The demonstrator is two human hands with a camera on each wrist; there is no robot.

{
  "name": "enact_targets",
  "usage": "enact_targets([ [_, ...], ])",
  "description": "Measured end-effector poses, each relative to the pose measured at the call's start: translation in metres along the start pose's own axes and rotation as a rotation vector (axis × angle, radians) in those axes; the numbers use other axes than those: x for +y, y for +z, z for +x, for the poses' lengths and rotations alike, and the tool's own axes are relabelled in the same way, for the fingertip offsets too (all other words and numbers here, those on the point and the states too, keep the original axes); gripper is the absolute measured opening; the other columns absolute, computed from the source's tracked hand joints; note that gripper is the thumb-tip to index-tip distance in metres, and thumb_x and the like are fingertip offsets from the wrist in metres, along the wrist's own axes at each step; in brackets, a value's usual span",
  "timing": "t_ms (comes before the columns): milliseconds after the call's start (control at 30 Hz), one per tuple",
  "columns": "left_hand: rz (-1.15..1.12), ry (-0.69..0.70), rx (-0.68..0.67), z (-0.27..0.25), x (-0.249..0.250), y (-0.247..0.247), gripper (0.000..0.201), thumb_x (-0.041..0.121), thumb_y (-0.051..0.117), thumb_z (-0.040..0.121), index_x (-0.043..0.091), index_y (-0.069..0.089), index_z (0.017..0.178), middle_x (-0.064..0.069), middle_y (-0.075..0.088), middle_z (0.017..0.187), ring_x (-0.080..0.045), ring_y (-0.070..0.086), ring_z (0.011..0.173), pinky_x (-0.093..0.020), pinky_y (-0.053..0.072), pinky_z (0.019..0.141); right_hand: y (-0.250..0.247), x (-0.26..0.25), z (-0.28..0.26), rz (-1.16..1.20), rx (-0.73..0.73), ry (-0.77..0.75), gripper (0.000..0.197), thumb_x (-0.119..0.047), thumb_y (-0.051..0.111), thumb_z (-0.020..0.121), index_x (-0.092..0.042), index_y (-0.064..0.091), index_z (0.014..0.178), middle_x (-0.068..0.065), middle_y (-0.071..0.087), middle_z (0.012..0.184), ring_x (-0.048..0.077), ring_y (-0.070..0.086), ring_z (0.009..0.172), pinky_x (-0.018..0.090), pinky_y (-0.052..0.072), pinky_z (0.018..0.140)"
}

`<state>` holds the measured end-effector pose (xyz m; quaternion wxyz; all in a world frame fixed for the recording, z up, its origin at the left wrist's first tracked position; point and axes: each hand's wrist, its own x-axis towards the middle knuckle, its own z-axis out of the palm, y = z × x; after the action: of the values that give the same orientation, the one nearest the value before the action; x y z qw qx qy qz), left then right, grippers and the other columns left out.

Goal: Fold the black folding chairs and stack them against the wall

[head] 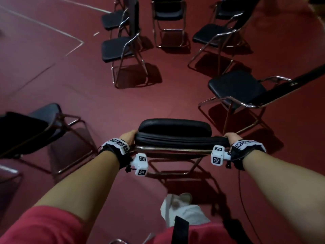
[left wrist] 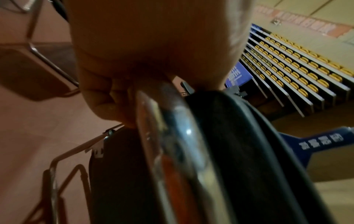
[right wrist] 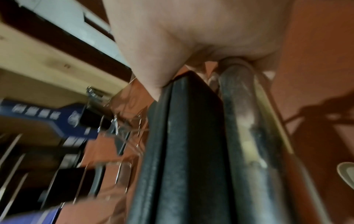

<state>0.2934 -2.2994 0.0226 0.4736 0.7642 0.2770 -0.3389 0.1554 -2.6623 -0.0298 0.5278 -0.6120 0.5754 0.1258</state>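
Both hands, left hand [head: 127, 139] and right hand [head: 233, 138], curl round the top corners of the folded chair [head: 174, 136] just before you. Judge it stiff, fairly heavy, its chrome tube [left wrist: 172, 136] slick; grip there. Beyond, open chairs [head: 119, 48] stand. Farther banners [left wrist: 321, 142] carry unreadable writing.

Chair [head: 174, 138]: matt black padded vinyl, shiny chromed metal tube; floor [head: 123, 106] smooth red.
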Motion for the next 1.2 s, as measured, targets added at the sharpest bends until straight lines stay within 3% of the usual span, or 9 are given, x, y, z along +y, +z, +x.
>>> enact_targets([
  [133, -0.275, 0.006, 0.094, -0.041, -0.069, -0.011, 0.033, 0.042, 0.052, 0.093, 0.011, 0.062, 0.087, -0.013, 0.063, 0.078, -0.029, 0.060, 0.061, -0.031, 0.052, 0.041, 0.018, 0.033, -0.022, -0.178, -0.139, -0.087, 0.023, -0.025, 0.050, 0.090, -0.017, 0.051, 0.069, 0.007, 0.053, 0.077, 0.020, 0.050, 0.067, 0.016, 0.051, 0.066],
  [233, -0.527, 0.017, 0.122, -0.064, -0.120, -0.023, 0.059, 0.058, 0.068, 0.073, 0.009, 0.064, 0.108, -0.018, 0.068, 0.103, -0.034, 0.070, 0.075, -0.055, 0.060, 0.073, 0.033, 0.065, -0.012, -0.258, -0.180, -0.141, 0.027, -0.033, 0.050, 0.071, -0.011, 0.064, 0.073, 0.017, 0.066, 0.080, 0.033, 0.060, 0.078, 0.041, 0.050, 0.091],
  [333, -0.572, -0.047, 0.225, -0.083, -0.172, -0.032, 0.110, 0.056, 0.086, 0.058, 0.013, 0.038, 0.147, -0.015, 0.059, 0.129, -0.040, 0.071, 0.092, -0.059, 0.059, 0.074, 0.058, 0.097, -0.006, -0.341, -0.250, -0.179, 0.039, -0.043, 0.052, 0.068, -0.010, 0.067, 0.081, 0.017, 0.070, 0.088, 0.035, 0.064, 0.082, 0.045, 0.050, 0.093],
  [500, -0.729, -0.075, 0.169, -0.126, -0.257, -0.026, 0.045, 0.046, 0.071, 0.088, 0.006, 0.065, 0.109, -0.010, 0.072, 0.065, -0.028, 0.068, 0.065, -0.041, 0.058, 0.076, 0.064, 0.123, -0.081, -0.309, -0.344, -0.180, 0.033, -0.039, 0.058, 0.085, -0.014, 0.052, 0.107, 0.004, 0.056, 0.116, 0.022, 0.056, 0.081, 0.035, 0.052, 0.085],
  [600, -0.826, -0.109, 0.162, -0.146, -0.297, 0.001, 0.033, 0.041, 0.070, 0.090, 0.010, 0.064, 0.100, -0.016, 0.069, 0.079, -0.032, 0.067, 0.073, -0.045, 0.055, 0.076, 0.040, 0.146, -0.078, -0.444, -0.310, -0.211, 0.036, -0.045, 0.056, 0.089, -0.017, 0.050, 0.111, 0.002, 0.053, 0.119, 0.024, 0.052, 0.095, 0.029, 0.047, 0.066],
  [733, -0.898, -0.129, 0.217, -0.168, -0.339, 0.057, 0.035, 0.042, 0.071, 0.089, 0.009, 0.065, 0.100, -0.012, 0.073, 0.073, -0.032, 0.070, 0.076, -0.048, 0.053, 0.088, -0.003, 0.183, -0.072, -0.802, -0.152, -0.241, 0.060, -0.061, 0.045, 0.076, -0.016, 0.060, 0.112, 0.015, 0.061, 0.119, 0.034, 0.060, 0.097, 0.041, 0.045, 0.096],
  [867, -0.912, -0.231, 0.302, -0.171, -0.395, 0.101, 0.040, 0.042, 0.068, 0.091, 0.007, 0.066, 0.110, -0.010, 0.075, 0.077, -0.029, 0.072, 0.068, -0.046, 0.061, 0.073, -0.028, 0.234, -0.062, -0.687, -0.274, -0.131, 0.065, -0.055, 0.056, 0.087, -0.011, 0.053, 0.134, 0.011, 0.053, 0.136, 0.032, 0.054, 0.123, 0.031, 0.039, 0.090],
  [1000, -0.964, -0.334, 0.289, -0.185, -0.453, 0.133, 0.038, 0.039, 0.070, 0.090, 0.008, 0.064, 0.111, -0.013, 0.073, 0.087, -0.028, 0.072, 0.063, -0.040, 0.058, 0.054, -0.031, 0.312, 0.058, -0.731, -0.295, -0.119, 0.102, -0.080, 0.053, 0.038, -0.014, 0.067, 0.114, 0.007, 0.070, 0.112, 0.028, 0.069, 0.092, 0.040, 0.049, 0.097],
  [1200, -0.965, -0.443, 0.297, -0.202, -0.528, 0.183, 0.051, 0.038, 0.076, 0.083, 0.006, 0.065, 0.121, -0.014, 0.073, 0.097, -0.031, 0.070, 0.073, -0.044, 0.059, 0.069, -0.077, 0.372, -0.033, -0.727, -0.277, 0.060, 0.069, -0.057, 0.052, 0.091, -0.012, 0.045, 0.143, 0.013, 0.050, 0.141, 0.032, 0.051, 0.127, 0.034, 0.041, 0.091],
])
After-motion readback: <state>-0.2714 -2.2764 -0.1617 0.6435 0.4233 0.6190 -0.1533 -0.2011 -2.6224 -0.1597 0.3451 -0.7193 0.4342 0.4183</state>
